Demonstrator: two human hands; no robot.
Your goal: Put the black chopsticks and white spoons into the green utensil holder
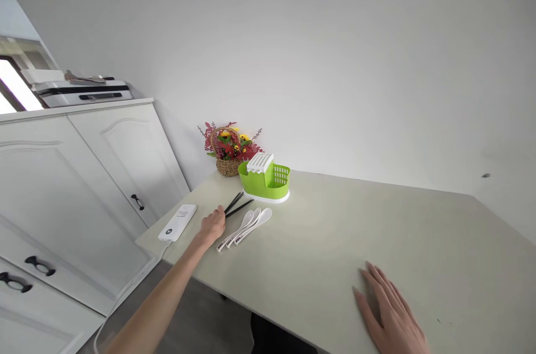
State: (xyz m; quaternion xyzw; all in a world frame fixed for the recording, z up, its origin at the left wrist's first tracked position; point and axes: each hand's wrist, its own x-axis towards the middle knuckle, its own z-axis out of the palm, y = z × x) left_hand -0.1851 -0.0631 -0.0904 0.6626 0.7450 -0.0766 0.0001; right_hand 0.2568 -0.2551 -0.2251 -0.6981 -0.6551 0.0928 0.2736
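Chopsticks (239, 208) slant from left hand (214, 224), seemingly gripped, toward caddy (259, 183).

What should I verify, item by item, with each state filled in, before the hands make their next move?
1. Left hand at the black chopsticks: ok.
2. Chopsticks firmly gripped: cannot tell; the hand hides their near ends.
3. Chopsticks neatly aligned: not ok, they fan apart.
4. White spoons apart from the green holder: ok.
5. Holder upright: ok.
6. Right hand holding nothing visible: ok.
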